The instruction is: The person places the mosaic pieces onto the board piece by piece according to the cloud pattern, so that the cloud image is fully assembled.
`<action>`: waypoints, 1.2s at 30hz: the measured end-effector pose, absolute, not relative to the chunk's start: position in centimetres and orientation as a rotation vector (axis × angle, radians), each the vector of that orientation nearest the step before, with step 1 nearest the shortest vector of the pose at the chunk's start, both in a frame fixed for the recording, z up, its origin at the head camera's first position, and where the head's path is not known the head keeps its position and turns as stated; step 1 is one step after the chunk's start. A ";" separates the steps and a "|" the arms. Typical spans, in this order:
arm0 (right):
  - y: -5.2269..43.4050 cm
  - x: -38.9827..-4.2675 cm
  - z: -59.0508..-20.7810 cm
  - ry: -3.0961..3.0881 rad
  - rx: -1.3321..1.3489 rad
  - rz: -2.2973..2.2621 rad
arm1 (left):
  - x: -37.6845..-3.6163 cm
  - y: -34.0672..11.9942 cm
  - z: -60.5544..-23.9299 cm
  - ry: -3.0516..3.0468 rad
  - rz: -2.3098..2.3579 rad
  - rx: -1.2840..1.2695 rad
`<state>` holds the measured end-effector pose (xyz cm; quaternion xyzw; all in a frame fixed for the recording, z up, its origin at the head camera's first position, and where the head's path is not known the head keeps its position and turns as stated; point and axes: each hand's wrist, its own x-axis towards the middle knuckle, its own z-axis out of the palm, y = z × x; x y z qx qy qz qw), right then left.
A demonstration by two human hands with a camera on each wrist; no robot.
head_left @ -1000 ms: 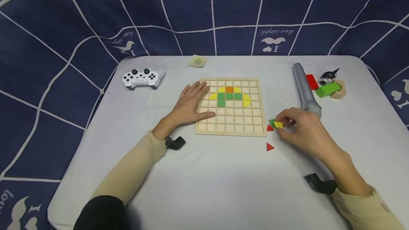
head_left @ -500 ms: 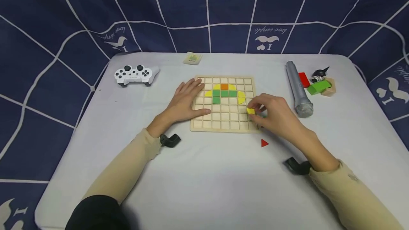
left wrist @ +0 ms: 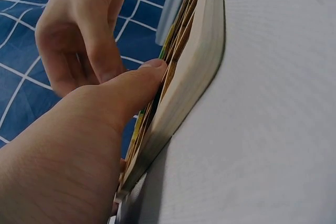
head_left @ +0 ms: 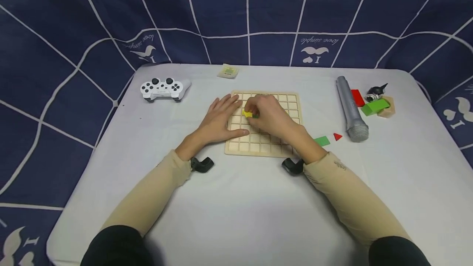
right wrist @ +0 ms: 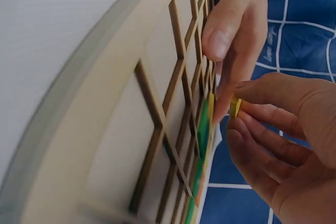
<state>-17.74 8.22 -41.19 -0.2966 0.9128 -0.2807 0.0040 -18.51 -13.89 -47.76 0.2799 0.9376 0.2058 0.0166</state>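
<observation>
A square wooden grid board [head_left: 255,147] lies on the white table. My left hand [head_left: 221,121] rests with spread, straight fingers over its left edge, the thumb lying across the frame. Over the left part of the grid, my right hand [head_left: 271,114] pinches a small yellow piece [right wrist: 235,107] between thumb and fingertips. In the right wrist view this piece is held just off the board, close to green tiles [right wrist: 203,124] set in the grid. Most of the coloured tiles are hidden behind the right hand in the head view.
Right of the board lie a green piece [head_left: 322,141] and a red triangle [head_left: 338,136]. Beyond them are a grey microphone [head_left: 351,108], a red block [head_left: 357,98], a green block [head_left: 375,106] and a wooden block [head_left: 387,111]. A white game controller [head_left: 165,89] and a small card [head_left: 228,71] sit farther back.
My right hand has carried the yellow piece from beside the board's right edge leftward to above the left part of the grid. My left hand has stayed on the board.
</observation>
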 end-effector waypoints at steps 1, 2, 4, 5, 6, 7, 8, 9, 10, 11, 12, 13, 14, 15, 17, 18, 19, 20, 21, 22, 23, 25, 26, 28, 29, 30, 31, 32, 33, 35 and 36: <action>8.1 -17.9 -41.4 2.857 -0.927 -0.881 | -18.5 -13.8 -47.8 2.914 0.640 0.872; 7.9 -18.1 -41.5 2.851 -0.925 -0.884 | -18.5 -13.7 -47.8 2.912 0.641 0.873; 7.7 -18.3 -41.8 2.840 -0.926 -0.887 | -18.4 -13.6 -47.8 2.911 0.635 0.878; 7.7 -18.3 -41.9 2.836 -0.925 -0.886 | -18.4 -13.6 -47.7 2.912 0.631 0.883; 7.6 -18.4 -42.0 2.837 -0.923 -0.880 | -18.4 -13.6 -47.7 2.915 0.625 0.888; 7.6 -18.5 -42.0 2.836 -0.925 -0.875 | -18.4 -13.5 -47.6 2.916 0.620 0.892; 7.6 -18.5 -42.0 2.832 -0.927 -0.871 | -18.4 -13.5 -47.5 2.918 0.615 0.895; 7.7 -18.5 -42.1 2.831 -0.929 -0.863 | -18.5 -13.5 -47.5 2.919 0.612 0.896; 7.7 -18.5 -42.1 2.831 -0.931 -0.850 | -18.5 -13.5 -47.5 2.919 0.612 0.897; 7.8 -18.5 -42.1 2.832 -0.934 -0.832 | -18.5 -13.5 -47.4 2.920 0.609 0.897; 7.8 -18.5 -42.1 2.833 -0.941 -0.816 | -18.5 -13.5 -47.4 2.919 0.608 0.896; 7.9 -18.4 -42.1 2.837 -0.952 -0.796 | -18.5 -13.5 -47.4 2.919 0.609 0.894; 8.0 -18.3 -42.1 2.843 -0.964 -0.775 | -18.5 -13.5 -47.4 2.919 0.609 0.896; 8.1 -18.2 -42.0 2.852 -0.977 -0.752 | -18.5 -13.5 -47.4 2.919 0.608 0.899; 8.4 -17.9 -41.9 2.871 -1.005 -0.713 | -18.5 -13.4 -47.4 2.922 0.603 0.908; 8.6 -17.7 -41.9 2.880 -1.019 -0.695 | -18.5 -13.4 -47.4 2.923 0.605 0.910; 8.7 -17.6 -41.8 2.888 -1.035 -0.675 | -18.5 -13.4 -47.3 2.925 0.604 0.912; 8.9 -17.5 -41.9 2.892 -1.049 -0.658 | -18.5 -13.4 -47.3 2.924 0.605 0.914; 9.0 -17.3 -41.9 2.892 -1.064 -0.642 | -18.5 -13.5 -47.3 2.923 0.608 0.912; 9.2 -17.2 -42.0 2.893 -1.078 -0.623 | -18.5 -13.5 -47.4 2.922 0.608 0.911; 9.3 -17.1 -42.1 2.893 -1.089 -0.606 | -18.5 -13.5 -47.3 2.921 0.609 0.908; 9.5 -17.0 -42.1 2.892 -1.105 -0.579 | -18.5 -13.6 -47.4 2.918 0.611 0.909; 9.6 -16.9 -42.1 2.889 -1.109 -0.572 | -18.4 -13.6 -47.4 2.917 0.611 0.909; 9.9 -16.8 -42.1 2.885 -1.112 -0.572 | -18.4 -13.7 -47.4 2.919 0.612 0.906; 10.0 -16.7 -42.1 2.883 -1.108 -0.579 | -18.4 -13.7 -47.3 2.919 0.614 0.901; 10.2 -16.6 -42.0 2.881 -1.100 -0.591 | -18.3 -13.7 -47.4 2.920 0.615 0.898; 10.4 -16.5 -41.9 2.879 -1.089 -0.608 | -18.3 -13.7 -47.4 2.919 0.619 0.892; 10.7 -16.4 -41.8 2.881 -1.075 -0.625 | -18.3 -13.8 -47.4 2.919 0.623 0.888; 11.0 -16.2 -41.7 2.887 -1.062 -0.646 | -18.3 -13.8 -47.4 2.919 0.627 0.883; 11.8 -15.8 -41.5 2.894 -1.034 -0.710 | -18.3 -13.8 -47.4 2.919 0.628 0.875; 12.3 -15.5 -41.4 2.900 -1.021 -0.748 | -18.3 -13.8 -47.4 2.919 0.630 0.872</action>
